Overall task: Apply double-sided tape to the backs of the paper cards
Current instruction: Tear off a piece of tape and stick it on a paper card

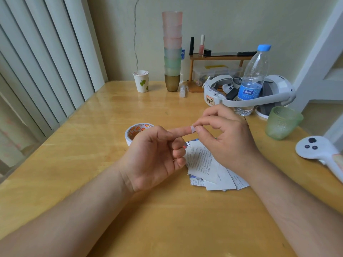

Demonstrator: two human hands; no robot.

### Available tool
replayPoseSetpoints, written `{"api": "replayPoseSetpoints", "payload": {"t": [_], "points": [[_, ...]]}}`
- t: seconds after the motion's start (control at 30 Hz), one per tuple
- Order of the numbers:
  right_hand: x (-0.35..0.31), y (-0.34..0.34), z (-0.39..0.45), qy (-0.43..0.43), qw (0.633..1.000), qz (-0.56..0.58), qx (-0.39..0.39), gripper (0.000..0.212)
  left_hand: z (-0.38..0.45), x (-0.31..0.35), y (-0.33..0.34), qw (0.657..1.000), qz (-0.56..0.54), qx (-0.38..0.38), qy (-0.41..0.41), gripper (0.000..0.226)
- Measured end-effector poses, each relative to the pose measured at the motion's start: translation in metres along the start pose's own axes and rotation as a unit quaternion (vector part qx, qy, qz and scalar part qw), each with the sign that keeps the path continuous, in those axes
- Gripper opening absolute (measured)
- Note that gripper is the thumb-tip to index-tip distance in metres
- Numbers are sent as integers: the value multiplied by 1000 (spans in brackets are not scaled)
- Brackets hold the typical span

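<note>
Tape piece (193, 129) stuck on left hand (154, 158) index fingertip | right hand (222, 138) fingers pinch it | paper cards (209, 164) lie directly below, on counter (92, 164) | right hand nearer the cards

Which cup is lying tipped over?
The green textured cup at the table's right edge, beside the water bottle. The paper cup and stacked cups stand upright.
</note>
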State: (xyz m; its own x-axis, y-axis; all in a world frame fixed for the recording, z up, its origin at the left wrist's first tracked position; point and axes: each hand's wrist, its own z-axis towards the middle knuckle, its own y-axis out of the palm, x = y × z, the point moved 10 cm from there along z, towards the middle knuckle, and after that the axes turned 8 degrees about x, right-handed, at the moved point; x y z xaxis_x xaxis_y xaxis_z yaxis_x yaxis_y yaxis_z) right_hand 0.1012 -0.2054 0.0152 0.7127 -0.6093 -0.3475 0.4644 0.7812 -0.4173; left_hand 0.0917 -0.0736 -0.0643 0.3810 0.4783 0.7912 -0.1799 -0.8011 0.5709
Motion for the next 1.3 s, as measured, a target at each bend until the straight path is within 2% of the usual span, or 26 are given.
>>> {"api": "replayPoseSetpoints", "payload": {"t": [0.13,0.23,0.37,0.43,0.83,1.07,1.3], "points": [[3,-3,-1,32,999,-5,6,6,-2,2,-1,996,78,5,32,51],[1,-3,0,35,999,-2,11,9,-4,8,1,980,174,-1,96,55],[-1,-6,1,40,999,4,12,11,-12,22,6,914,341,16,220,61],[0,-6,1,45,999,4,5,11,-16,24,9,886,388,21,253,62],[1,-6,1,80,996,2,25,11,-14,23,9,857,432,35,277,66],[-1,-5,1,72,997,-17,33,12,-12,21,9,865,421,30,271,67],[5,6,-2,99,995,19,-10,12,-12,22,10,872,405,26,273,66]]}}
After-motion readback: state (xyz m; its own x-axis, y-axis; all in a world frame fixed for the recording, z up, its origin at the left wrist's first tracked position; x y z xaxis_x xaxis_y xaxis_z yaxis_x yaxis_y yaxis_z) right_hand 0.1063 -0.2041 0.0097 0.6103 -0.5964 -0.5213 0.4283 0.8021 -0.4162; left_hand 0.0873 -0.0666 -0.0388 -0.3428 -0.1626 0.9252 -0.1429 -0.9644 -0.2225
